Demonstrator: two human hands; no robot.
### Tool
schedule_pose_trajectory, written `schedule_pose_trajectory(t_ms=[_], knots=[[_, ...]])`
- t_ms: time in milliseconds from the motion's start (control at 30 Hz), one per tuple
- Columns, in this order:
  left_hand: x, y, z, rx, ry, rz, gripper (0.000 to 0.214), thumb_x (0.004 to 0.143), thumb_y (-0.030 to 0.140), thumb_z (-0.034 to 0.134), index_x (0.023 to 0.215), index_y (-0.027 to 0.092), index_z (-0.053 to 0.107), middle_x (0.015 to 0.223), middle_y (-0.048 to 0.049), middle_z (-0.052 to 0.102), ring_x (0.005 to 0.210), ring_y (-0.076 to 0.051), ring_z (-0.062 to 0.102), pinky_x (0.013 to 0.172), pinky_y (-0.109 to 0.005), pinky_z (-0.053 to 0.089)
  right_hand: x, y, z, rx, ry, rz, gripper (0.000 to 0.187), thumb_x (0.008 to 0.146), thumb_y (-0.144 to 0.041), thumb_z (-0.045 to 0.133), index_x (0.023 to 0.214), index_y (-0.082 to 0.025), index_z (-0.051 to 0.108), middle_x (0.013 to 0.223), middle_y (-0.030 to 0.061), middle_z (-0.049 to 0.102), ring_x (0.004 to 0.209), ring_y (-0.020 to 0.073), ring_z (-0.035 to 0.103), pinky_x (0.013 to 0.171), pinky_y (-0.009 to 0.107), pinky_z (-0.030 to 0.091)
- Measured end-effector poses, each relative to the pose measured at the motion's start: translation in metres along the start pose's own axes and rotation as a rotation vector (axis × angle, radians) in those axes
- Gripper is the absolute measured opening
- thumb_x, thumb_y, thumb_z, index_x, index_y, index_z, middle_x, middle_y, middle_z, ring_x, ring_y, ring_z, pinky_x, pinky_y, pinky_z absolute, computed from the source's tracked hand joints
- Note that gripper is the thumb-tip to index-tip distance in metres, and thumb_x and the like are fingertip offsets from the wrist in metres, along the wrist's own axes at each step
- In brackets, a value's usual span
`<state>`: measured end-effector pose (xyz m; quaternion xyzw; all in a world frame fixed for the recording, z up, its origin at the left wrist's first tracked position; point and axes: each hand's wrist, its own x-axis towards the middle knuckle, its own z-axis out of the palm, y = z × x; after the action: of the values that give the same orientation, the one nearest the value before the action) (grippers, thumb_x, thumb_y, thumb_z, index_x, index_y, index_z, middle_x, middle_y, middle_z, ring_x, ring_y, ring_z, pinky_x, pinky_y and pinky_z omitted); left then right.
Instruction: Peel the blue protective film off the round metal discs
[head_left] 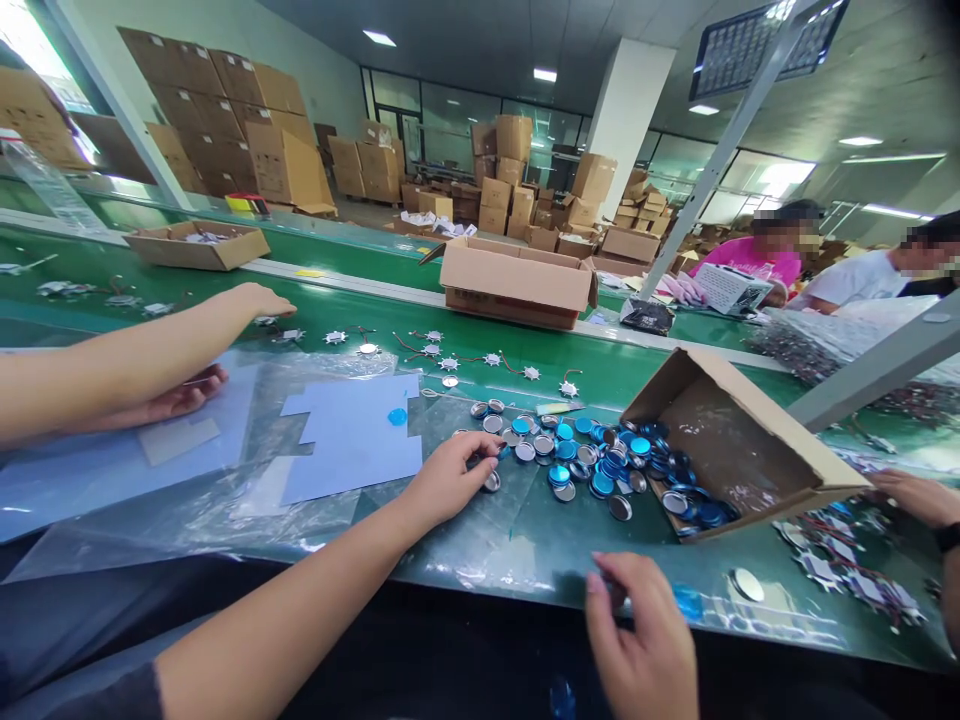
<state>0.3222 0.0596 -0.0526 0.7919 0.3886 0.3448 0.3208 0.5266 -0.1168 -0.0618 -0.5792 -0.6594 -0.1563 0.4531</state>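
My left hand (pixel 454 475) reaches to the near edge of a spread of small round metal caps (pixel 545 445), many with blue film on their faces. Its thumb and forefinger are pinched together at a cap with a blue edge, mostly hidden by the fingers. Closer to me, my right hand (pixel 645 635) hovers over the table's front edge, fingers curled. A small dark, round-looking piece shows between its thumb and forefinger; its kind is unclear. The caps spill from a tipped cardboard box (pixel 750 440) lying on its side.
A co-worker's arms (pixel 150 370) extend from the left over blue sheets (pixel 352 440). Small wired white parts (pixel 491 359) lie on the green belt. Another person's hand (pixel 919 497) is at right by piled wired parts (pixel 847 560). A loose cap (pixel 747 585) lies near the front edge.
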Motion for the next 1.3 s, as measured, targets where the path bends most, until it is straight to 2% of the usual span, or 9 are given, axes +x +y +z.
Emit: schedule_pose_trajectory(t_ms=[133,233,367,467,600,667,733,900,1300], knots=[[-0.006,-0.001,-0.002,-0.055,0.007,-0.027,0.015,0.085,0.023,0.057,0.097,0.017,0.061,0.114,-0.0096,0.068,0.097,-0.02,0.066,0.087,-0.035,0.054,0.002,-0.026,0.022,0.108,-0.122,0.008,0.008,0.091,-0.019,0.051,0.095,-0.017,0.058,0.088,0.0017,0.061,0.084,0.0081,0.059,0.074,0.019,0.047],[-0.011,-0.001,-0.008,-0.029,0.002,-0.001,0.037,0.077,0.018,0.063,0.114,0.021,0.066,0.116,-0.007,0.067,0.11,-0.025,0.059,0.102,-0.043,0.044,0.003,-0.036,0.032,0.165,-0.203,0.019,0.009,0.089,-0.017,0.051,0.095,-0.018,0.058,0.087,0.0014,0.06,0.082,0.0085,0.059,0.071,0.02,0.047],[-0.018,-0.001,-0.014,-0.042,0.001,-0.004,0.038,0.077,0.017,0.062,0.114,0.021,0.069,0.122,-0.0084,0.066,0.121,-0.029,0.053,0.11,-0.049,0.035,0.006,-0.041,0.041,0.189,-0.239,0.02,0.009,0.088,-0.018,0.053,0.095,-0.019,0.058,0.085,0.0001,0.06,0.078,0.0078,0.058,0.067,0.019,0.047],[-0.026,0.007,-0.016,-0.137,-0.007,-0.049,0.034,0.085,0.025,0.057,0.116,0.014,0.066,0.118,-0.0126,0.066,0.109,-0.026,0.061,0.1,-0.044,0.046,0.011,-0.042,0.04,0.191,-0.212,0.028,0.012,0.089,-0.019,0.054,0.1,-0.019,0.058,0.09,0.0007,0.06,0.079,0.007,0.057,0.069,0.018,0.048],[-0.048,0.036,-0.018,-0.291,-0.122,-0.052,0.031,0.093,0.033,0.045,0.099,0.011,0.066,0.081,-0.0072,0.071,0.073,-0.017,0.068,0.071,-0.028,0.056,0.024,-0.051,0.025,0.224,-0.109,0.037,0.012,0.091,-0.019,0.053,0.102,-0.017,0.057,0.094,0.0031,0.06,0.084,0.0059,0.057,0.073,0.015,0.049],[-0.06,0.053,-0.021,-0.301,-0.131,0.029,0.024,0.092,0.028,0.05,0.093,0.013,0.068,0.078,-0.0047,0.071,0.072,-0.014,0.067,0.07,-0.025,0.054,0.032,-0.06,0.015,0.257,-0.059,-0.01,0.01,0.089,-0.016,0.055,0.099,-0.016,0.058,0.091,0.0033,0.06,0.086,0.0056,0.058,0.075,0.015,0.05],[-0.071,0.068,-0.025,-0.267,-0.09,0.221,0.017,0.089,0.02,0.054,0.093,0.015,0.069,0.088,-0.0035,0.073,0.081,-0.014,0.068,0.076,-0.024,0.053,0.038,-0.069,0.007,0.27,-0.015,-0.084,0.009,0.086,-0.012,0.057,0.094,-0.015,0.059,0.086,0.0027,0.06,0.084,0.0052,0.058,0.075,0.015,0.05],[-0.084,0.087,-0.034,-0.135,0.013,0.583,0.022,0.084,0.008,0.055,0.103,0.017,0.062,0.094,-0.0008,0.074,0.086,-0.012,0.07,0.08,-0.023,0.051,0.043,-0.082,-0.001,0.258,0.067,-0.189,0.012,0.079,-0.003,0.061,0.087,-0.012,0.059,0.078,0.0031,0.06,0.075,0.0054,0.057,0.068,0.018,0.05],[-0.096,0.098,-0.044,0.217,0.087,0.736,0.021,0.084,0.012,0.059,0.105,0.014,0.061,0.099,-0.0034,0.074,0.078,-0.015,0.068,0.071,-0.03,0.047,0.027,-0.088,-0.001,0.274,0.158,-0.16,0.021,0.075,0.001,0.066,0.089,-0.014,0.063,0.076,0.0023,0.062,0.075,0.0084,0.058,0.076,0.028,0.049]])
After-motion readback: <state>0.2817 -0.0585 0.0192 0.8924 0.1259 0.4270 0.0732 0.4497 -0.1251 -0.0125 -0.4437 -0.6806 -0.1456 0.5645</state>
